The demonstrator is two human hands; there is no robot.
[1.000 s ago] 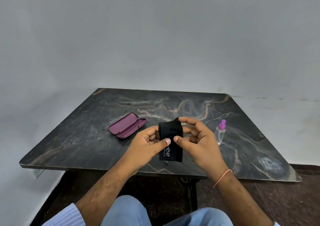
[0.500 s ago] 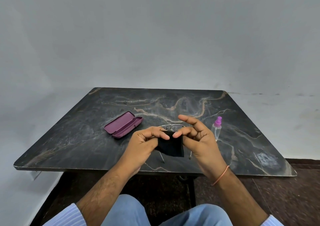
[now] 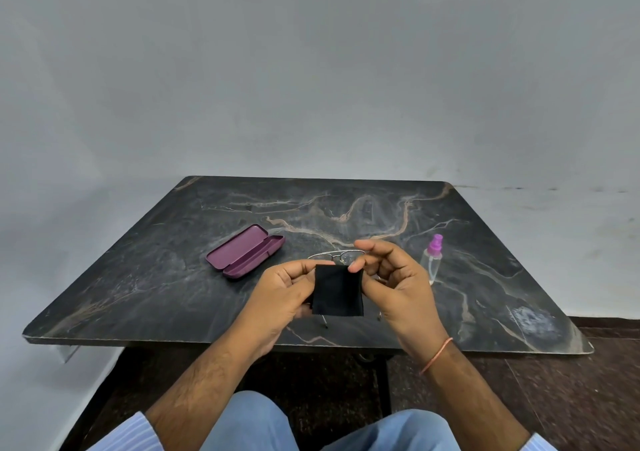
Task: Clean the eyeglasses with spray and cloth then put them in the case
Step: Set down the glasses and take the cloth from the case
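- The left hand pinches the upper left corner of a black cleaning cloth; its grip is pressed together, thumb and fingers on the fabric.
- The right hand pinches the upper right corner of the same cloth with thumb and a fingertip; its index finger is raised above, free of the cloth.
- The cloth hangs flat between the two hands, held up above the near part of the table.
- The eyeglasses, thin metal-framed, lie on the table just behind the cloth; the cloth and hands hide most of them, and the temple tips show below the cloth.
- The eyeglass case, maroon, lies open on the table to the left of the hands, apart from them.
- The spray bottle, clear with a purple top, stands upright on the table just right of the right hand.
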